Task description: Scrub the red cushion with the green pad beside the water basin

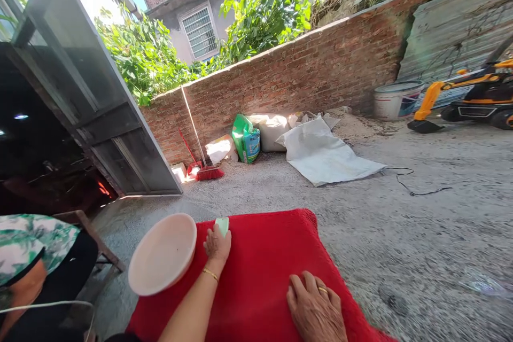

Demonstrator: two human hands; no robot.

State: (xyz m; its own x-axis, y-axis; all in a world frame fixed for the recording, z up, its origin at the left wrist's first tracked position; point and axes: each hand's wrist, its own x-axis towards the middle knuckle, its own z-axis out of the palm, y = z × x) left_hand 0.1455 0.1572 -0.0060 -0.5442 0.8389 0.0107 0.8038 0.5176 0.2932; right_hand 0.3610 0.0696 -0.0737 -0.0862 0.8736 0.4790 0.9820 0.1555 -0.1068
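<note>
Pale-green block (222, 225), grasped by our left hand (217, 246), is sitting by the red cloth's (256, 272) far edge near the basin (160, 254); our right hand (316, 307) is lying loose, and we are apparently working midway, remainder unclear.

Round pale-pink plastic basin (162, 254) on red cloth-covered tabletop (256, 267), L side; small pale-green block (223, 225) in L hand (217, 244), R of basin; R hand (315, 304) nr R edge. Beyond: white woven sheet (328, 155) before red-brown brick wall (280, 80).
</note>
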